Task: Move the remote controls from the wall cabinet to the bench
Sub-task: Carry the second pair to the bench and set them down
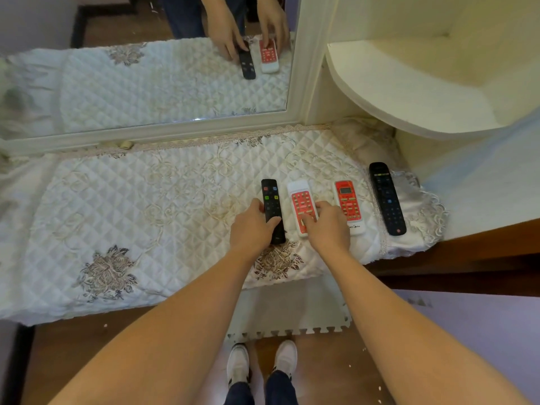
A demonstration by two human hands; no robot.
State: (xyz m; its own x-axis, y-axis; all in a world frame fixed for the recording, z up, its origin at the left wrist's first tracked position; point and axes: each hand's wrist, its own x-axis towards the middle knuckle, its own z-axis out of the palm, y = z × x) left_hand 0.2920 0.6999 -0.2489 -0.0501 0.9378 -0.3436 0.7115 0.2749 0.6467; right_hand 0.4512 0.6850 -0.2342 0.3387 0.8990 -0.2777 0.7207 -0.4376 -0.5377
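My left hand (pixel 253 226) is closed around the black remote (pixel 272 210) and my right hand (pixel 327 226) presses its fingers on the red-and-white remote (pixel 302 207) — both lie on the quilted surface (pixel 146 206). Two more remotes, a red one (pixel 349 206) and a long black one (pixel 386 197), already rest to the right. I judge this is the placing step — next I should let go of both and check the cabinet shelf (pixel 409 92), which looks empty.

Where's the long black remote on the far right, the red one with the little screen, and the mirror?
Long black remote (pixel 387 198): head view, middle of its keypad.
Red remote with screen (pixel 349 203): head view, its red button face.
Mirror (pixel 146 83): head view, the glass.
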